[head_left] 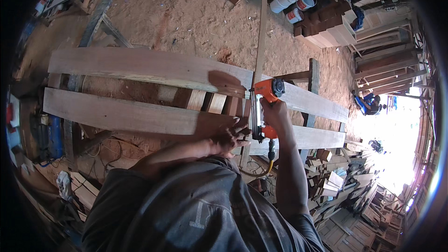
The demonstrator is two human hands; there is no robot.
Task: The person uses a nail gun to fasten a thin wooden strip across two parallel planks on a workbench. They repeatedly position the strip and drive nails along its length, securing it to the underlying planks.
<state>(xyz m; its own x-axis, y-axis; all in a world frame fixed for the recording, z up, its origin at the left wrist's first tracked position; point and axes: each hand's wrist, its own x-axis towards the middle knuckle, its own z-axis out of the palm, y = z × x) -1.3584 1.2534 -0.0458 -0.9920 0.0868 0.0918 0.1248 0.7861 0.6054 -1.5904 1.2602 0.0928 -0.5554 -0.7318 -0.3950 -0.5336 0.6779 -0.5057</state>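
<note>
An orange and black pneumatic nail gun is gripped by my right hand, its fingers wrapped round the handle. The gun stands over a long narrow wooden strip lying across two long planks. From its lower end runs a yellow air hose. My left hand rests at the near edge of the near plank, just left of the strip, fingers spread. Beyond lies the far plank, roughly parallel. Short wooden pieces show in the gap between the planks. Whether the gun's nose touches the wood is hidden.
Wooden trestles stand under the planks on a bare dirt floor. White buckets and stacked dark boards are at the far right. Wood offcuts are heaped at the near right. A blue cylinder stands left. Another person sits at far right.
</note>
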